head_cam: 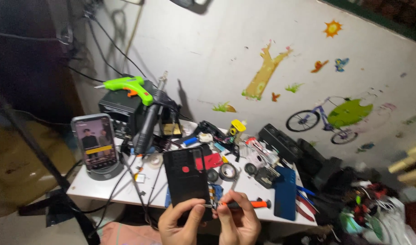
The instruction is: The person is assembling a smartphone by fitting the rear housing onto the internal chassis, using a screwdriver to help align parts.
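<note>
A person's two bare hands work at the near edge of a cluttered white table (94, 188) set against a wall with cartoon stickers. The left hand (180, 222) is clamped around the lower end of a black phone (186, 179), held upright over the table edge with its back panel facing the camera. The right hand (238, 220) is closed on a screwdriver (246, 204) with a black and orange handle; its tip points left and meets the phone's lower right edge. Behind them lie tape rolls (228, 171), a blue case (285, 193), red-handled pliers (307, 209), loose cables, a soldering station (121, 111) with a green glue gun (130, 86) on top, and a second phone (99, 143) lit on a stand at the left. Judging from this, the tip could slip and scratch the panel or jab the left fingers, since they sit just beside it. The phone hangs past the table edge, so a loosened hold could drop it to the floor.
</note>
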